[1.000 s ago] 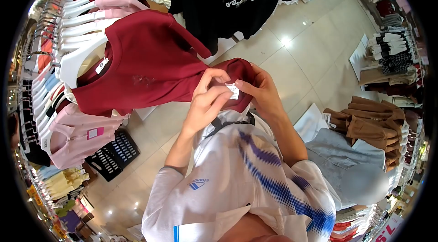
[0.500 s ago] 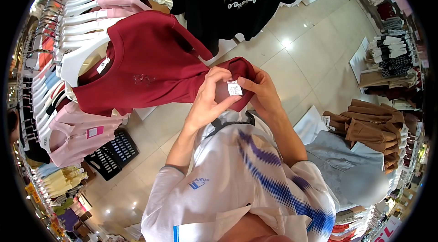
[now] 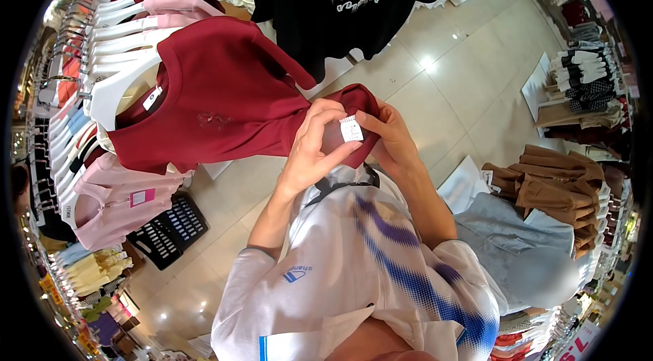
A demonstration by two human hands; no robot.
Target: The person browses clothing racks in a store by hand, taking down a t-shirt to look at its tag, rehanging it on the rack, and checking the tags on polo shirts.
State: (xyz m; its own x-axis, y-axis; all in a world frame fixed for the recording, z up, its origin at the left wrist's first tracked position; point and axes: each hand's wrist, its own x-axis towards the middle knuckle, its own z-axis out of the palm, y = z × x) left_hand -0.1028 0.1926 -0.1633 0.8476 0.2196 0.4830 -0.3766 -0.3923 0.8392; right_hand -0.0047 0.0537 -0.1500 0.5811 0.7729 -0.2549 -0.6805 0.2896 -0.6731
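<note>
A dark red top [image 3: 218,92] hangs sideways on a white hanger [image 3: 109,99] at the rack on the left, its lower end stretched toward me. My left hand [image 3: 309,146] grips the bunched hem, thumb and fingers curved around its near side. A small white label [image 3: 352,129] with printed lines lies face up on the inside of the cloth, between my hands. My right hand [image 3: 391,133] holds the turned-back hem from the other side, its thumb at the label's upper right edge.
Pink garments [image 3: 112,198] hang on the left rack above a black basket [image 3: 170,230] on the tiled floor [image 3: 435,99]. A black T-shirt [image 3: 347,7] hangs ahead. Brown garments [image 3: 554,184] and a light blue garment [image 3: 510,232] are on the right.
My left thumb and fingers have moved off the label, which now shows more fully. The hem remains held in both hands, and the top has barely moved.
</note>
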